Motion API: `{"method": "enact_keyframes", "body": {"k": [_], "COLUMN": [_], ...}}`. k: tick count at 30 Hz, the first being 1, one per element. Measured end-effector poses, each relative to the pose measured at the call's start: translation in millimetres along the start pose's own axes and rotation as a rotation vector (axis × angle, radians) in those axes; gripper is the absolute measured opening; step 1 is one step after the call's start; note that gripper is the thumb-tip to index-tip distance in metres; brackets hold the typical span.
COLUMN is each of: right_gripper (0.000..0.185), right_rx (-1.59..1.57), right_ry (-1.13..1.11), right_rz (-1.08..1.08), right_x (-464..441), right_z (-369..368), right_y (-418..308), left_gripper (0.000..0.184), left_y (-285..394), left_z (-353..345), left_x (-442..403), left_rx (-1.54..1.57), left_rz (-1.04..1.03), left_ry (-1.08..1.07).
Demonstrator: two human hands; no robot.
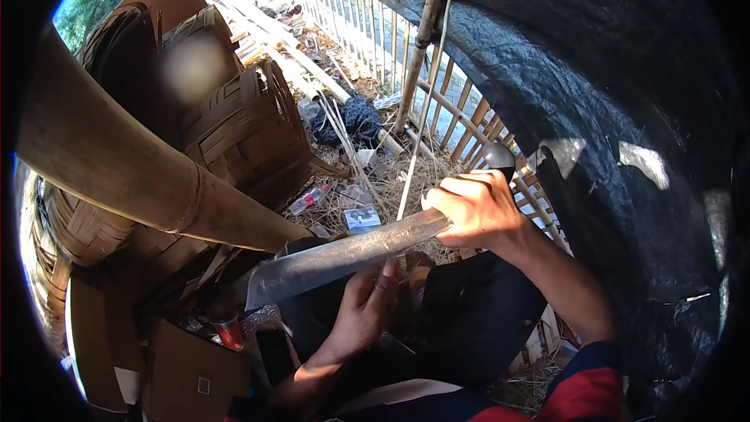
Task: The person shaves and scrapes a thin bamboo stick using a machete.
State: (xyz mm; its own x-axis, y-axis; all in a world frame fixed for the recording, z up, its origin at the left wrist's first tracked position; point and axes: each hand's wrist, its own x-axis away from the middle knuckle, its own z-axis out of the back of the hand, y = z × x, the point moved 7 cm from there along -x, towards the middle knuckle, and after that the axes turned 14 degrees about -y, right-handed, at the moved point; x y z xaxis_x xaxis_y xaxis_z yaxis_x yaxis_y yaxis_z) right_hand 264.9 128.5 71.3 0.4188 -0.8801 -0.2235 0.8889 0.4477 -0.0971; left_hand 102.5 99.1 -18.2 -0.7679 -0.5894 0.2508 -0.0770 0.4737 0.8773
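My right hand (480,207) is wrapped round the handle of a wide-bladed machete (344,260), whose dark rounded handle end shows above my fist. The blade reaches left and slightly down across my lap. Just under the blade, my left hand (367,305) pinches the lower end of a long thin bamboo strip (410,168). This strip rises behind the blade and past the top edge of the view. Part of it is hidden where the blade crosses it.
A thick bamboo pole (141,164) slants across the left, before stacked woven baskets (242,121). Cardboard boxes (187,367), a red cup (229,334) and a phone (275,355) lie lower left. Black sheeting (625,211) hangs right, beside a bamboo fence (461,109). Shavings and litter cover the ground.
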Motion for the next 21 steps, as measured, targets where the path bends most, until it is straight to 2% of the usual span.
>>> {"method": "enact_keyframes", "body": {"k": [1, 3, 4, 5, 7, 9, 13, 14, 18, 19, 21], "right_gripper": [0.019, 0.018, 0.013, 0.013, 0.012, 0.013, 0.018, 0.016, 0.011, 0.008, 0.009], "right_rx": [-0.001, -0.029, 0.014, 0.009, 0.035, -0.003, -0.14, -0.169, -0.207, -0.244, -0.135], "right_ry": [-0.001, 0.0, 0.189, 0.083, 0.04, 0.006, -0.208, -0.115, 0.034, 0.056, 0.065], "right_rz": [0.001, -0.16, -0.253, -0.387, -0.47, -0.377, -0.089, -0.006, -0.129, -0.29, -0.278], "right_x": [-1, 0, 5, 5, 10, 11, 2, 1, 4, 9, 12], "right_z": [-1, -10, -1, -6, -7, -12, -12, -13, -13, -12, -10], "right_y": [6, 36, 51, 70, 78, 64, 17, 15, 55, 67, 66], "left_gripper": [0.023, 0.022, 0.023, 0.023, 0.022, 0.023, 0.025, 0.025, 0.023, 0.023, 0.023], "left_y": [0, 1, 1, 3, 4, -2, -1, 0, 0, -1, -1], "left_z": [1, 2, 2, 2, 1, 3, -1, 0, 1, 1, 1], "left_x": [2, 8, 10, 11, 11, 6, 1, 2, 8, 9, 9], "left_rx": [0.001, 0.072, 0.098, 0.097, 0.068, 0.056, 0.003, 0.003, 0.201, 0.239, 0.243], "left_rz": [0.0, -0.012, 0.004, 0.0, 0.041, 0.014, 0.004, 0.006, -0.004, 0.013, 0.021], "left_ry": [0.001, -0.004, -0.005, -0.003, -0.004, -0.002, -0.005, -0.004, -0.088, -0.1, -0.102]}}
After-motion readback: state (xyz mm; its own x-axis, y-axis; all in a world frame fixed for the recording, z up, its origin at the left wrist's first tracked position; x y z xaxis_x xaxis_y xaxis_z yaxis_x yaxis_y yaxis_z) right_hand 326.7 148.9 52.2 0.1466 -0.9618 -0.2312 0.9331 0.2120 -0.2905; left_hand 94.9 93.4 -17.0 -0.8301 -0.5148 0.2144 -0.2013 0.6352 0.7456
